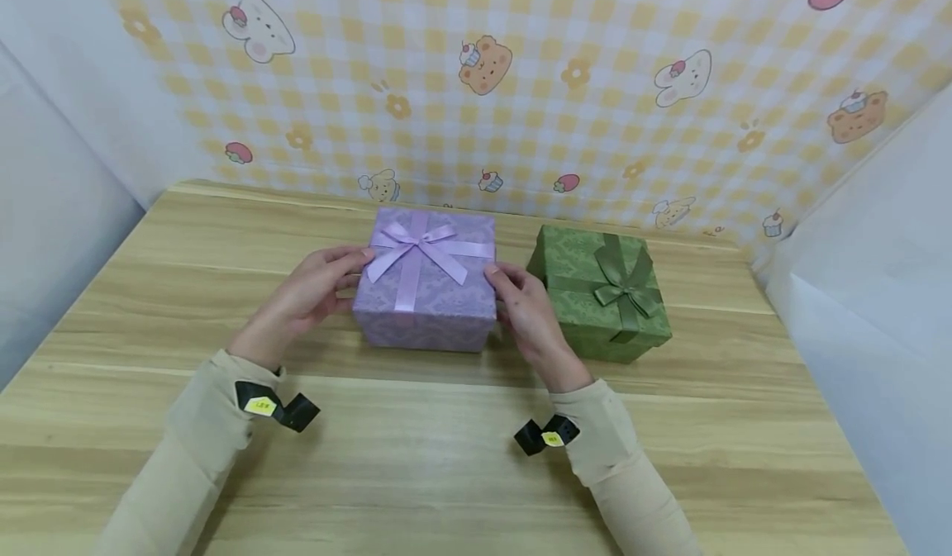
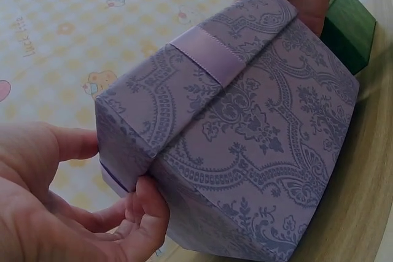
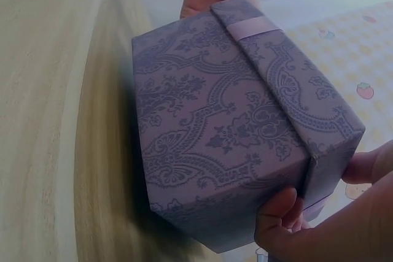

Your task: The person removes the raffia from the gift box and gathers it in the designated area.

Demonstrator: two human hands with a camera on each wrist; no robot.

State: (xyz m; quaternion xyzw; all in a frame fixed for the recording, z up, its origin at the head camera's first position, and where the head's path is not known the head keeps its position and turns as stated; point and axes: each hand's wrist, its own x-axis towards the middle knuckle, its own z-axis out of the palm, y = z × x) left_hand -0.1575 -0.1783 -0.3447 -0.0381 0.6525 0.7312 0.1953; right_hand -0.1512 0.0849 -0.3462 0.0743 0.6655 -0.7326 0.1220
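Observation:
A purple gift box (image 1: 424, 292) with a damask pattern and a lilac ribbon bow (image 1: 418, 244) sits on the table between both hands, lid on. At its left side my left hand (image 1: 316, 286) holds the lid, thumb at the upper edge and bent fingers (image 2: 150, 197) by the lid's lower rim. The right hand (image 1: 530, 312) holds the opposite side the same way, its curled fingers (image 3: 279, 210) right at the lid's lower rim. Close to the right hand stands a green gift box (image 1: 602, 292) with a dark green bow, its lid on too.
The wooden table (image 1: 431, 440) extends on all sides of the boxes. Behind it hangs a yellow checked cloth (image 1: 535, 102) with cartoon prints. White sheets (image 1: 878, 292) bound the right and left sides. A small black camera mount (image 1: 546, 434) is worn on each wrist.

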